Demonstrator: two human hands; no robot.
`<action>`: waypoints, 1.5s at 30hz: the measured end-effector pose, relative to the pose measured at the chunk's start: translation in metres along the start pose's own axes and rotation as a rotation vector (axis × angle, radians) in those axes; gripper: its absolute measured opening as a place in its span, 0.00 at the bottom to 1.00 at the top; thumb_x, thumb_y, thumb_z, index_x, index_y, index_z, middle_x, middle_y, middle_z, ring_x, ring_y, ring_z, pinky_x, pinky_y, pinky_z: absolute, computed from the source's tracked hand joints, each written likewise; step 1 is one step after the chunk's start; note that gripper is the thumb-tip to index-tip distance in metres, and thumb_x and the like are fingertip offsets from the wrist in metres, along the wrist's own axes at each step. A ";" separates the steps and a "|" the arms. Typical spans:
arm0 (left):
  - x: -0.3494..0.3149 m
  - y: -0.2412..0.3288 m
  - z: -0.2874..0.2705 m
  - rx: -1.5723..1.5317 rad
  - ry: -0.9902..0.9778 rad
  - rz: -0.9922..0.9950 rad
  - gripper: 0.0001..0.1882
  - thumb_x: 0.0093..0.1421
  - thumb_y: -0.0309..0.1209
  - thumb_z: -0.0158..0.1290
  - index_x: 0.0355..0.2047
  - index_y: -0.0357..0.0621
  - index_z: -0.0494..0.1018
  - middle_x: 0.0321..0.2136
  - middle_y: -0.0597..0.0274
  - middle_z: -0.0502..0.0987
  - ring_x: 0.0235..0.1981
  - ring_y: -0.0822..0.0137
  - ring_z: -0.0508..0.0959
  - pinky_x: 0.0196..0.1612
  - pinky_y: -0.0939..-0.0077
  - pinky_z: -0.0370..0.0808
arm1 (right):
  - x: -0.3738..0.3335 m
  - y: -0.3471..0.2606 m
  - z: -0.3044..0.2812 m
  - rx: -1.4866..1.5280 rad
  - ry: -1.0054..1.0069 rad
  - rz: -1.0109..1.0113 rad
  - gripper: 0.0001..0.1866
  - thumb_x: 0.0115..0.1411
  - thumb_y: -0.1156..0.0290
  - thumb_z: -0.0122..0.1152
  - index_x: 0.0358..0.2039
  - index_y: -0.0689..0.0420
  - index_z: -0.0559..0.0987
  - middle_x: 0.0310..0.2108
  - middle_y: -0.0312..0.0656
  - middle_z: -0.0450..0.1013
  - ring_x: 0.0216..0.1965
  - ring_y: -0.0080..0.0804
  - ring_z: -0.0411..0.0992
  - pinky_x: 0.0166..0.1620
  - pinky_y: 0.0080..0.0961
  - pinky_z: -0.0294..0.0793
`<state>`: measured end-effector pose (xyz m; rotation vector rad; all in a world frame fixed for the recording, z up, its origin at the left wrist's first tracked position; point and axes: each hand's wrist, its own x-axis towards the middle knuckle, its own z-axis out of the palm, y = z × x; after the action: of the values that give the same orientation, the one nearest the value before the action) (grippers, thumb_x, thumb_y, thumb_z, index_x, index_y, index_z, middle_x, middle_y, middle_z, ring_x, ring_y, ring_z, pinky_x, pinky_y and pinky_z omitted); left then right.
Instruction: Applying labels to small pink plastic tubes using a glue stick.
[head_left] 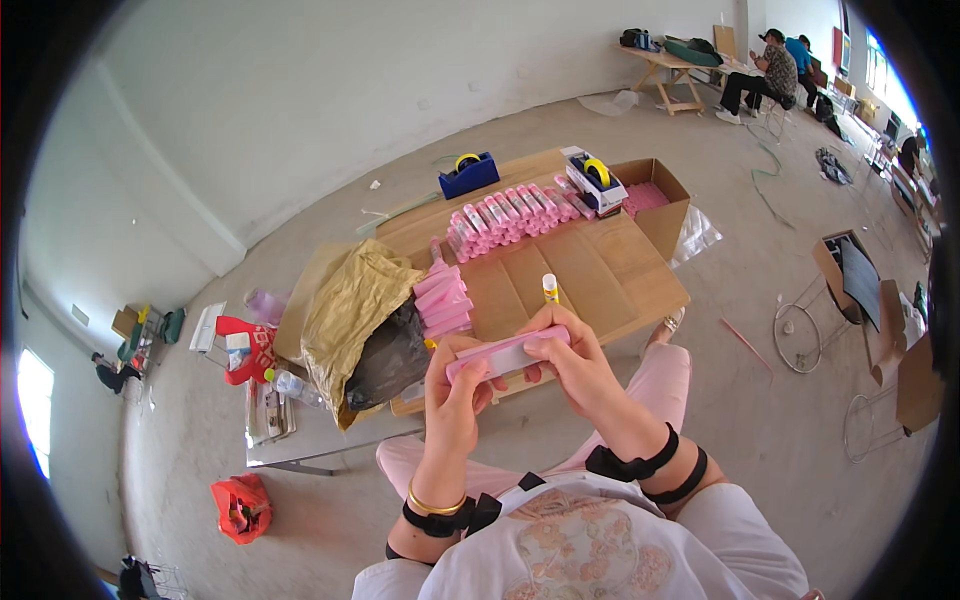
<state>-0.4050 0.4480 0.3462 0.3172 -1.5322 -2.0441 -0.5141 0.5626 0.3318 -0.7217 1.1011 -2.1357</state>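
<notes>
Here, just below the middle of the frame, a narrow pink roll with a pale, whitish label along its side (507, 356) is held crosswise, its right end a little higher. The left hand (455, 385) grips its left end, thumb on the near face; the right hand (572, 358) pinches its right part, thumb against the label and fingers curled behind. Just above the right hand stands a small white tube with a yellow band (550, 288), on a flat brown cardboard sheet (590, 260). Left of centre lie loose pink slips (443, 302), beside a crumpled gold-brown wrapping (350, 300) and a dark, shiny plastic bag (385, 362). In the upper centre, many pink cylinders with clear-looking ends (508, 217) are piled in rows. Behind them sits a blue tape dispenser (469, 179); to its right are a white-and-blue carton (603, 196) and an open cardboard box (668, 228).
</notes>
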 end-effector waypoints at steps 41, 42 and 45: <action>-0.007 0.007 0.002 -0.131 -0.084 0.095 0.04 0.57 0.24 0.46 0.31 0.38 0.71 0.41 0.55 0.68 0.27 0.68 0.77 0.23 0.80 0.76 | -0.013 -0.023 0.002 -0.026 -0.294 -0.095 0.07 0.55 0.77 0.56 0.36 0.59 0.75 0.34 0.35 0.67 0.32 0.18 0.67 0.34 0.17 0.68; -0.008 0.007 0.002 -0.125 -0.075 0.094 0.04 0.57 0.24 0.46 0.31 0.38 0.71 0.41 0.55 0.68 0.27 0.68 0.77 0.23 0.80 0.76 | -0.013 -0.023 0.002 -0.024 -0.292 -0.097 0.07 0.55 0.77 0.56 0.36 0.59 0.75 0.34 0.35 0.67 0.32 0.18 0.67 0.34 0.17 0.68; -0.009 0.007 0.002 -0.090 -0.086 0.110 0.04 0.56 0.24 0.46 0.31 0.38 0.71 0.42 0.54 0.69 0.28 0.69 0.77 0.22 0.82 0.76 | -0.013 -0.023 0.000 -0.010 -0.357 -0.090 0.07 0.57 0.78 0.54 0.38 0.56 0.74 0.36 0.32 0.67 0.37 0.15 0.66 0.36 0.15 0.69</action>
<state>-0.3965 0.4529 0.3525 0.1101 -1.4688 -2.0558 -0.5123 0.5827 0.3487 -1.1242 0.9014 -1.9727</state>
